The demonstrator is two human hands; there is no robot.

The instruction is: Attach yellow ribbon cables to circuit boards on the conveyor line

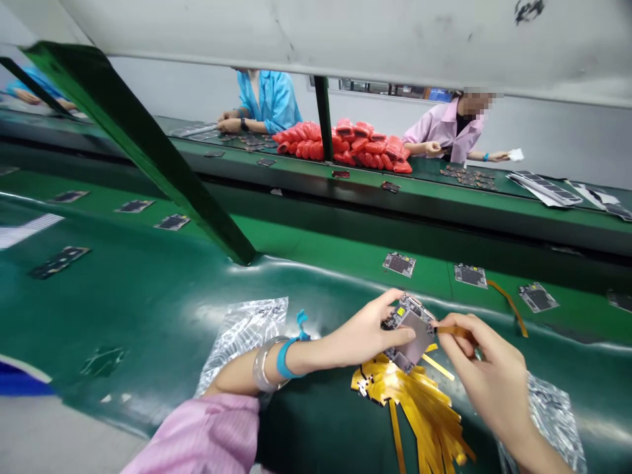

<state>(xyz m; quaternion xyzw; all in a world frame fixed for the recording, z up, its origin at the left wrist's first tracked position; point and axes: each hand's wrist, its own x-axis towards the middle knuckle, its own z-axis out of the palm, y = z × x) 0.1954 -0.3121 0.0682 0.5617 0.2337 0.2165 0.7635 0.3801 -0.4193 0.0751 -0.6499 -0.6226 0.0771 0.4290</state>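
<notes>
My left hand (368, 332) grips a circuit board (417, 329) by its left side, thumb across its grey shield plate. The board is tilted, with a yellow sticker near its upper corner. At the board's right edge, my right hand (486, 368) pinches an orange flex cable (457, 331) between thumb and fingers. The cable's end meets the board's edge; whether it is joined there I cannot tell. Below both hands a fanned pile of yellow-orange flex cables (429, 408) lies on the green mat (197, 289).
Several circuit boards (471, 275) lie along the green belt (306, 237) ahead, one with a flex cable. Silvery bags (247, 329) lie by my forearms. A slanted green post (148, 145) rises at left. Across the line, co-workers sit beside red wrapped bundles (365, 145). A white panel (345, 33) hangs overhead.
</notes>
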